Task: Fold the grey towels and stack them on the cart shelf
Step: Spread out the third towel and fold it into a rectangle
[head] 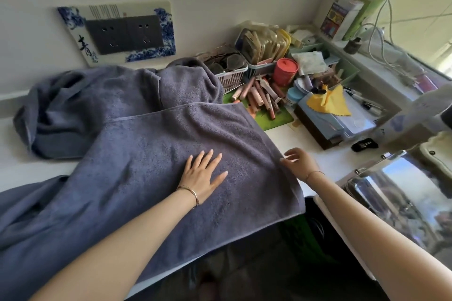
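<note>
One grey towel [159,154] covers a white counter [318,154] below a socket panel [124,34].

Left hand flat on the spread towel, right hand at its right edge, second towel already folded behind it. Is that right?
Not quite. The second towel is not folded: the head view shows it crumpled in a heap behind the spread towel. The rest holds: left hand flat on the spread towel, right hand at its right edge.

Bare forearms [110,239], each ringed by a thin gold-coloured bangle: left bangle [190,190], right bangle [314,173]
</note>
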{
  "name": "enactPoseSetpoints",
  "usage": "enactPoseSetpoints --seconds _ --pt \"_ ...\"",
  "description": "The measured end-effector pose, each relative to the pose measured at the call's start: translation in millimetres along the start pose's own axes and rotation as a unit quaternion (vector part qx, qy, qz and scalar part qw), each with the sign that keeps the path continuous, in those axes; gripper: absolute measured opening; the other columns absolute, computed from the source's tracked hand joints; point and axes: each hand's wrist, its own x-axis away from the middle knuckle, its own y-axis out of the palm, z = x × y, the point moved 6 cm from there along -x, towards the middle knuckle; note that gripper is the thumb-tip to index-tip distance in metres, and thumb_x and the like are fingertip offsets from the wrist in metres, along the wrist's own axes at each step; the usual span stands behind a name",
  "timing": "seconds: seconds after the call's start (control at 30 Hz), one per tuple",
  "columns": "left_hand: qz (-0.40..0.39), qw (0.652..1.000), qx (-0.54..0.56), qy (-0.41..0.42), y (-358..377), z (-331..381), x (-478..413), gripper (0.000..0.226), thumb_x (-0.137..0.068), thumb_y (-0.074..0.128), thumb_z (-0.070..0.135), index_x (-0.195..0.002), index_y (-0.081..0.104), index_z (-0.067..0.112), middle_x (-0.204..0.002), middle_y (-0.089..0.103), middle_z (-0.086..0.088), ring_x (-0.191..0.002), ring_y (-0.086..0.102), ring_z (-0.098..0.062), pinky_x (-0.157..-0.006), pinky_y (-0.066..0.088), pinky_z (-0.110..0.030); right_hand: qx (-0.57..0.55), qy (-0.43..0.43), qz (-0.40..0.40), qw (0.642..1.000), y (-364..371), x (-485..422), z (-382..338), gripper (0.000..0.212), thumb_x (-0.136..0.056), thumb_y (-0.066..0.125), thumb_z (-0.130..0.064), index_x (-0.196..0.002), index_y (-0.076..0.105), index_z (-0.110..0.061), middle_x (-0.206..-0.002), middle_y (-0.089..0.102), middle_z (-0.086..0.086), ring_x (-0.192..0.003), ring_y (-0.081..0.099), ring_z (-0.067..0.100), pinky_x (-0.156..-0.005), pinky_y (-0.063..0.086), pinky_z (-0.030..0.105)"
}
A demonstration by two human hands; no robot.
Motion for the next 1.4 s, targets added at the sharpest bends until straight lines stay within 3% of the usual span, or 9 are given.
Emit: enactPoseSetpoints --seconds 0.17,0.47,0.7,0.8,0.9,1.03,1.13,1.27,1.4 --pt "0.023 0.999 -0.012 -0.040 -14.8 -45.8 34.8 0.116 -0.050 -0.037 0.079 -0.149 0.003 0.033 -0.159 0.005 0.006 -0.146 0.001 -0.016 -0.117 -0.003 -0.039 -0.076 -0.081 -0.028 0.993 34.4 17.3 -56.7 0.009 -0.085 0.068 -0.018 -0.093 0.065 -0.015 -0.093 0.066 0.000 -0.085 0.061 0.015 -0.084 0.050 0.031" --pt "0.075 0.988 -0.026 -0.129 -65.2 -153.9 116.6 0.121 -0.052 -0.036 0.080 -0.150 0.013 0.027 -0.158 0.010 0.002 -0.146 0.007 -0.020 -0.117 0.003 -0.040 -0.082 -0.151 -0.136 0.976 131.4 69.8 -168.4 0.015 -0.084 0.069 -0.014 -0.097 0.066 -0.008 -0.091 0.063 0.002 -0.087 0.060 0.014 -0.078 0.046 0.025" --pt "0.150 0.960 0.034 -0.233 -96.6 -259.8 191.3 0.078 -0.087 0.014 0.061 -0.146 0.030 0.013 -0.153 0.028 -0.009 -0.140 0.026 -0.028 -0.115 0.018 -0.039 -0.097 -0.208 -0.200 0.953 203.4 128.4 -261.5 0.017 -0.084 0.070 -0.017 -0.098 0.065 -0.009 -0.094 0.064 0.002 -0.084 0.059 0.014 -0.076 0.048 0.027" --pt "0.169 0.946 0.056 -0.271 -97.0 -303.5 217.3 0.050 -0.098 0.038 0.042 -0.135 0.047 0.010 -0.140 0.047 -0.012 -0.130 0.039 -0.031 -0.109 0.029 -0.038 -0.118 -0.234 -0.229 0.937 228.3 153.7 -297.6 0.020 -0.084 0.070 -0.017 -0.100 0.065 -0.006 -0.099 0.067 0.006 -0.090 0.062 0.016 -0.083 0.051 0.031" --pt "0.156 0.946 0.104 -0.264 -95.3 -328.2 238.0 0.034 -0.096 0.045 0.037 -0.102 0.068 0.013 -0.107 0.066 -0.011 -0.104 0.055 -0.032 -0.087 0.044 -0.038 -0.120 -0.255 -0.253 0.926 253.0 175.9 -327.9 0.024 -0.084 0.070 -0.020 -0.102 0.065 -0.006 -0.097 0.065 0.001 -0.091 0.062 0.014 -0.085 0.049 0.026" --pt "0.122 0.945 0.190 -0.238 -89.4 -336.1 256.7 0.023 -0.088 0.059 0.041 -0.089 0.067 0.019 -0.084 0.067 0.002 -0.082 0.061 -0.018 -0.073 0.046 -0.029 -0.108 -0.272 -0.279 0.915 284.7 199.2 -350.0 0.023 -0.081 0.073 -0.023 -0.099 0.064 -0.012 -0.095 0.064 -0.004 -0.094 0.061 0.013 -0.089 0.048 0.023" --pt "0.144 0.932 0.266 -0.200 -98.7 -336.3 260.9 0.018 -0.083 0.068 0.034 -0.085 0.066 0.015 -0.069 0.059 0.008 -0.066 0.053 -0.009 -0.066 0.040 -0.025 -0.068 -0.328 -0.305 0.891 300.5 216.4 -364.2 0.041 -0.080 0.074 -0.026 -0.117 0.060 -0.014 -0.111 0.059 -0.007 -0.106 0.053 0.008 -0.088 0.041 0.011" --pt "0.157 0.920 0.328 -0.147 -137.4 -338.2 269.6 0.012 -0.083 0.070 0.029 -0.075 0.064 0.023 -0.064 0.061 0.004 -0.062 0.052 -0.008 -0.064 0.041 -0.025 -0.005 -0.403 -0.319 0.858 312.8 235.6 -392.2 0.055 -0.079 0.073 -0.037 -0.129 0.054 -0.020 -0.129 0.055 -0.006 -0.118 0.048 0.008 -0.103 0.036 0.023" --pt "0.143 0.912 0.357 -0.139 -181.2 -348.7 290.3 0.012 -0.082 0.071 0.032 -0.075 0.064 0.024 -0.080 0.067 -0.016 -0.072 0.055 -0.011 -0.073 0.048 -0.032 0.038 -0.431 -0.333 0.837 318.5 252.6 -421.0 0.023 -0.082 0.071 -0.037 -0.082 0.062 -0.016 -0.079 0.059 -0.002 -0.073 0.051 0.014 -0.076 0.044 0.030"
